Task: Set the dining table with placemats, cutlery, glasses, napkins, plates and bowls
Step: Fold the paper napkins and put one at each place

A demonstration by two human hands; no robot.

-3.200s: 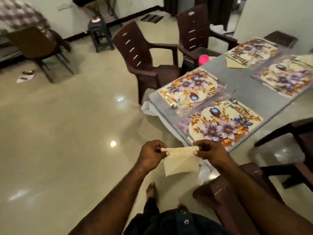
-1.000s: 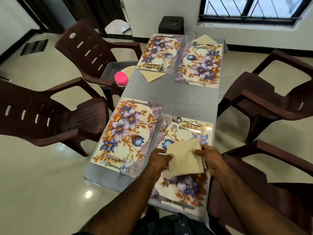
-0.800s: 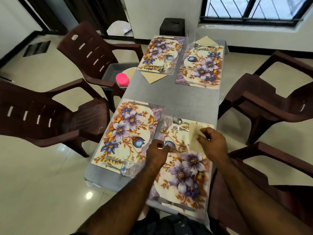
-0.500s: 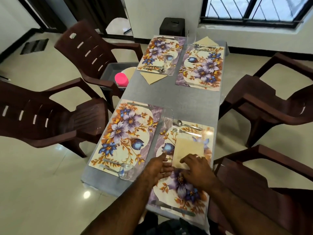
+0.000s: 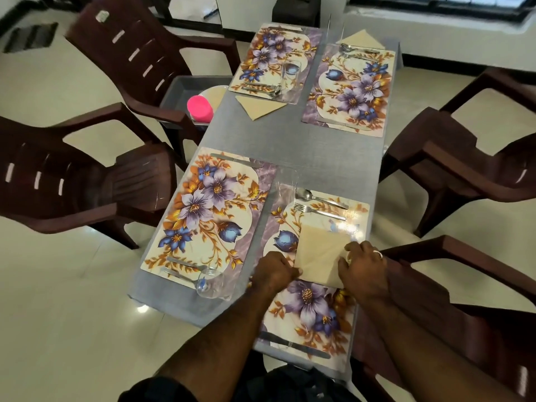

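- The folded beige napkin (image 5: 320,255) lies flat on the near-right floral placemat (image 5: 311,274), its long axis running from the person toward the fork (image 5: 319,211) and tilted slightly.
- The left hand (image 5: 274,272), fingers curled, pinches the napkin's near-left corner.
- The right hand (image 5: 362,269), a ring on one finger, has bent fingers on the napkin's right edge and near-right corner; whether it pinches or only presses is unclear.
- Beyond the grip lie the fork and a spoon (image 5: 317,196), both pointing left.
- Behind the hands a knife (image 5: 293,345) lies crosswise.
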